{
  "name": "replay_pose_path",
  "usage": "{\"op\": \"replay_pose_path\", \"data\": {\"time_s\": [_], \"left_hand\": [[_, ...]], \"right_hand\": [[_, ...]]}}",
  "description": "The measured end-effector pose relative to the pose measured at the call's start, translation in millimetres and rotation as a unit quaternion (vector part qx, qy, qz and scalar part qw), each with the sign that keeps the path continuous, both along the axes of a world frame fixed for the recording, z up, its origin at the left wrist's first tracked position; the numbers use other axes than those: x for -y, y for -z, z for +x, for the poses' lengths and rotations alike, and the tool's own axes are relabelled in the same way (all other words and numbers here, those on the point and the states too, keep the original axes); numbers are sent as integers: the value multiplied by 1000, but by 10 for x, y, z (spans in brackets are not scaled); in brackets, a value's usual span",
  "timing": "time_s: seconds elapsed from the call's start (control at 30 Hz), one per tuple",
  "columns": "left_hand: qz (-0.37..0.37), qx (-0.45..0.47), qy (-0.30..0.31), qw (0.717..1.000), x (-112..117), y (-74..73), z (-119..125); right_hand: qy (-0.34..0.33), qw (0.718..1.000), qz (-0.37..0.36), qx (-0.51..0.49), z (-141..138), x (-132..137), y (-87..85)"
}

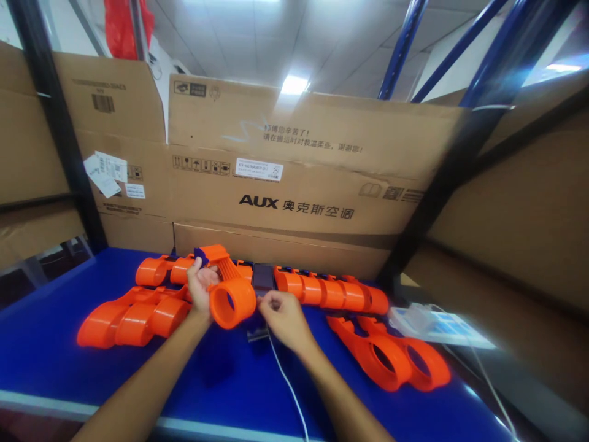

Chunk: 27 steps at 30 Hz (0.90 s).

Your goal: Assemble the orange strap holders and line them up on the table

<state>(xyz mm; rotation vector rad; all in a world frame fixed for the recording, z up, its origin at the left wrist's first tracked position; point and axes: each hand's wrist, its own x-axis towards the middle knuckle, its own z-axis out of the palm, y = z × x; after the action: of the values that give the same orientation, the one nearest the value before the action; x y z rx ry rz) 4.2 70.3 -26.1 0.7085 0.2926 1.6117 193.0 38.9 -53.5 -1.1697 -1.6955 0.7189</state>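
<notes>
My left hand [200,287] is closed around an orange plastic part with a ring-shaped end [233,302], lifted above the blue table. A dark blue piece shows at its upper end, by my thumb. Close to the ring's right side, my right hand [281,312] has thumb and fingers pinched together; what they hold, if anything, is too small to make out. A white cable [286,374] runs from below my right hand toward the table's front edge. Behind the hands stands a dark box-shaped object [264,277]. A small dark metallic item [257,335] lies below the ring.
Several similar orange parts lie in rows at the left [135,319] and back right [332,293] of the blue table [41,319]. Two more orange parts [391,356] lie front right, near a white-and-blue power strip-like object [444,326]. Cardboard [294,245] walls the back between dark posts.
</notes>
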Motion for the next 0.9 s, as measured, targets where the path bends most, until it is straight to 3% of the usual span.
{"op": "replay_pose_path", "data": {"time_s": [0.1, 0.2, 0.4, 0.63, 0.8, 0.9], "left_hand": [[-24, -36, 25, 999, 0, 50, 103], [-55, -44, 61, 996, 12, 93, 225], [-56, -47, 133, 988, 46, 116, 333], [-33, -48, 127, 990, 49, 153, 371], [-20, -35, 42, 998, -14, 243, 344], [-13, -28, 21, 999, -48, 249, 314]], "right_hand": [[25, 992, -2, -123, 152, -54, -90], [4, 978, -4, -207, 176, -48, -163], [-38, 972, 36, -227, 95, 32, -197], [-85, 964, 36, -251, 99, 30, -174], [-75, 964, 50, -250, 136, 16, -175], [-61, 968, 65, -234, 195, -24, -167]]}}
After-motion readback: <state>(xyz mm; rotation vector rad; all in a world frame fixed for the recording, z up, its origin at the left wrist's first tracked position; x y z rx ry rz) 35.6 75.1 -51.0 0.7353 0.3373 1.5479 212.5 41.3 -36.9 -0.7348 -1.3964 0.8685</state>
